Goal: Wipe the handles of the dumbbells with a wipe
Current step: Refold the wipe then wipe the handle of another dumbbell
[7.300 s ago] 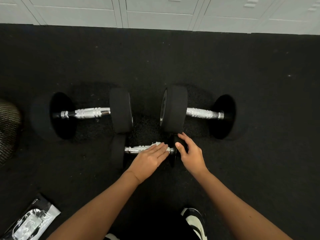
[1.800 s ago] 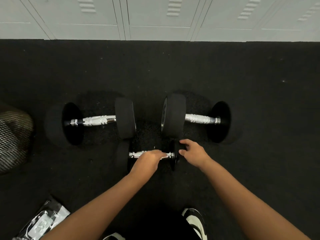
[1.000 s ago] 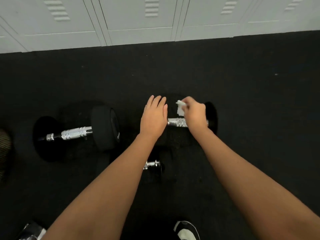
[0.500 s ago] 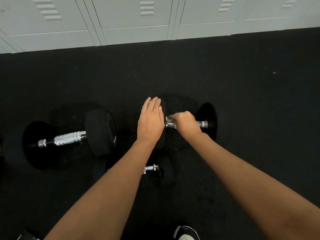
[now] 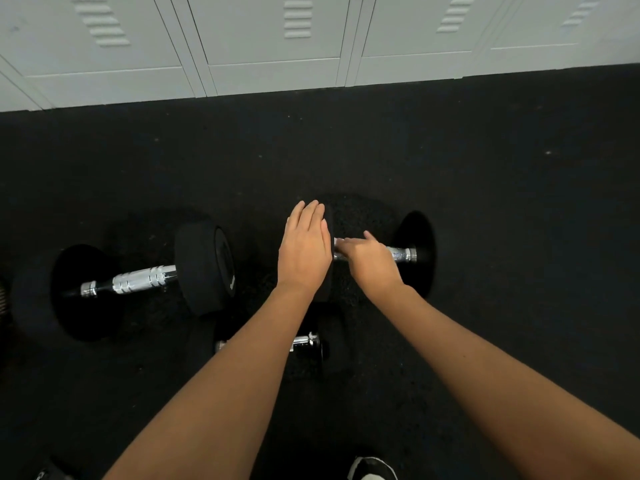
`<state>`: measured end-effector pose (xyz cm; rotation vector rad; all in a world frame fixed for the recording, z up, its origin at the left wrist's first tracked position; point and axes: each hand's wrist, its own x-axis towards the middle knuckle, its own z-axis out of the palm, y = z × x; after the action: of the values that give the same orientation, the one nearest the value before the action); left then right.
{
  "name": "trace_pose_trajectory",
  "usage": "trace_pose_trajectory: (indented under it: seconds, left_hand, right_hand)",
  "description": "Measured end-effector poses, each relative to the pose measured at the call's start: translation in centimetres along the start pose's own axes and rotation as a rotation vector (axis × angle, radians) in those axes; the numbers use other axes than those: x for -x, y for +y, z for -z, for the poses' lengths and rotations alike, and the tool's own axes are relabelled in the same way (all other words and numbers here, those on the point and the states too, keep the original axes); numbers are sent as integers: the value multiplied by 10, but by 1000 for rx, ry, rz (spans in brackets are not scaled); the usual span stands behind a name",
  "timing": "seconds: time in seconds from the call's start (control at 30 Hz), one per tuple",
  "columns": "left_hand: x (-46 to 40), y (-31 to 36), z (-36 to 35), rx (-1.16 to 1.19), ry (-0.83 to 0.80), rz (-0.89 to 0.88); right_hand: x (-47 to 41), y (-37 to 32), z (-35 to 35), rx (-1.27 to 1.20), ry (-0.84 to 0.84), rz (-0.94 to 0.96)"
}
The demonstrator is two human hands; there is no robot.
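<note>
Three black dumbbells with chrome handles lie on the dark floor. My left hand point(image 5: 304, 247) rests flat, fingers straight, on the inner head of the right dumbbell point(image 5: 417, 252). My right hand point(image 5: 370, 261) lies over that dumbbell's handle point(image 5: 400, 253) near the inner head and holds a white wipe point(image 5: 337, 241) against the chrome; only a small corner of the wipe shows. The left dumbbell point(image 5: 204, 268) has its handle point(image 5: 138, 280) bare. A small dumbbell point(image 5: 306, 341) lies nearer to me, mostly hidden under my left forearm.
White lockers point(image 5: 277, 39) line the far edge of the black rubber floor point(image 5: 485, 202). My shoe point(image 5: 372, 471) shows at the bottom edge. A dark packet point(image 5: 45, 475) peeks in at the bottom left corner.
My right hand took the wipe from the small dumbbell to the right dumbbell's handle and now rubs it near the inner head. My left hand moved onto that head.
</note>
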<state>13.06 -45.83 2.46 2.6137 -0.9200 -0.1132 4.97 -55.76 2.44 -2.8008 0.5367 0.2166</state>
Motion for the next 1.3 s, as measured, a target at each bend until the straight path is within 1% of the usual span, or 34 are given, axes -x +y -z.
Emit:
trace_pose_trajectory:
  seconds: [0.07,0.2,0.27,0.33,0.37,0.43,0.5,0.53,0.6,0.67,0.73,0.8,0.87,0.97,1.13,1.23,1.3]
  left_hand:
    - [0,-1,0,1,0,2]
    - [1,0,0,17,15,1]
    - [2,0,1,18,27,-7]
    - [2,0,3,18,28,-12]
    - [2,0,3,24,29,-11]
    - [2,1,2,42,38,-7]
    - [2,1,1,54,49,-3]
    - [2,1,1,62,53,-3]
    - [3,1,3,65,63,-11]
    - [4,2,4,57,75,-17]
    - [3,2,5,52,70,-16]
    - [3,2,5,44,65,-12]
    - [2,2,6,47,49,-8]
    - [3,4,9,41,51,-16]
    - [0,5,10,49,58,-22]
    - [-2,4,8,49,33,-13]
    - [-2,4,7,65,32,-4]
  right_hand:
    - [-1,10,0,-9,10,-8]
    - [-9,-8,-6,-89,-34,-167]
    - [-2,-12,-8,-128,1,-104]
    - [9,-2,-6,-126,45,1]
    - [12,6,-4,-123,71,14]
    - [10,15,-1,-103,104,-42]
    - [5,11,-1,-106,92,-99]
    - [4,6,-1,-116,80,-97]
    - [7,1,-5,-117,81,-33]
    - [12,5,-8,-56,108,26]
    - [10,11,-8,-37,138,-18]
    - [3,7,-6,-67,120,-94]
    - [-3,-2,-6,-113,84,-130]
    - [1,-11,-6,-137,45,-105]
    - [12,-5,4,-28,8,-28]
    - [10,1,5,15,12,-70]
    - [6,-3,6,-10,19,-117]
